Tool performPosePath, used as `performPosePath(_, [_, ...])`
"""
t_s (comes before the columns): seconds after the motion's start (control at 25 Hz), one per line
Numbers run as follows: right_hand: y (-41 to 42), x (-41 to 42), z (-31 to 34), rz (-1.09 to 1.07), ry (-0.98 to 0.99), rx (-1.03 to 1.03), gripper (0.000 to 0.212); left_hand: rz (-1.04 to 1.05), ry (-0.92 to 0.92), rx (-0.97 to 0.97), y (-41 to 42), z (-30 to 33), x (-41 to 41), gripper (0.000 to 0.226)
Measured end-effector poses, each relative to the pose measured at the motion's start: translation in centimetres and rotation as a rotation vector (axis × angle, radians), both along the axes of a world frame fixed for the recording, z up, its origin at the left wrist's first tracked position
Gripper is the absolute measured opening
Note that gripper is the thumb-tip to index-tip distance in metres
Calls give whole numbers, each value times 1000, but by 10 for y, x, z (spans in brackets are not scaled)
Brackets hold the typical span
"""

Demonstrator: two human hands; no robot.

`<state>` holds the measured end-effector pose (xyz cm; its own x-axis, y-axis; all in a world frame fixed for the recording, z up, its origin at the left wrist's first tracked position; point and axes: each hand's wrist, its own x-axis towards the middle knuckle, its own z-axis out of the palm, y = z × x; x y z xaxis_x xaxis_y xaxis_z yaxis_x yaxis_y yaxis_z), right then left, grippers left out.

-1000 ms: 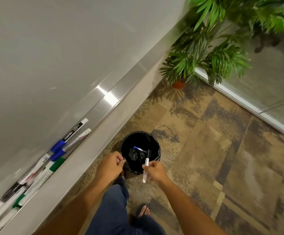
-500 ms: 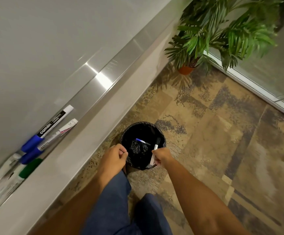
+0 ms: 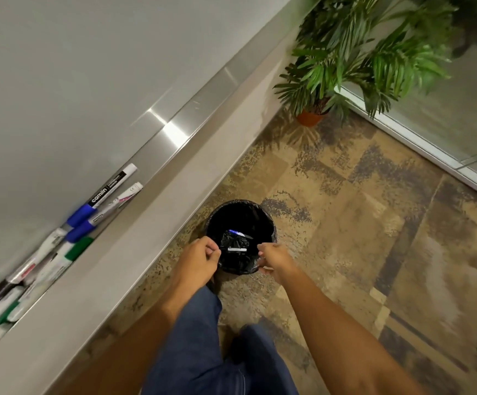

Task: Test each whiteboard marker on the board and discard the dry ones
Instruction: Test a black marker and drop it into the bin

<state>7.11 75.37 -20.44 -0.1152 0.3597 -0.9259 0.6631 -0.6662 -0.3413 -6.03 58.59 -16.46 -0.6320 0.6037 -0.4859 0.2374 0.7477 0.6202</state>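
Head camera shows the black-capped white marker (image 3: 237, 249), half a second ago pinched in the right hand (image 3: 274, 259), now lying inside the round black-lined bin (image 3: 270, 223), right fingers loosely empty, left hand (image 3: 198, 259) curled, contents unclear, so this dry one is discarded.

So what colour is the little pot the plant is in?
Orange-brown, like terracotta: the small round plant pot sits under the green palm leaves, seen in the head view.

Office or meeting room: wall whiteboard (image 3: 74, 67) with marker tray (image 3: 174, 132) at 10 o'clock, patterned carpet (image 3: 359, 238), potted palm (image 3: 345, 52) at 1 o'clock.
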Motion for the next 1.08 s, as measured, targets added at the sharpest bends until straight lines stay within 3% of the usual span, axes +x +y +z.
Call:
performPosePath(0.6, [-87, 2, 178, 444, 424, 200, 19, 392, 130, 135, -85, 167, 70, 8])
performPosePath(1.08, [-213, -40, 251, 867, 690, 200, 21, 783, 325, 108, -245, 207, 92, 7])
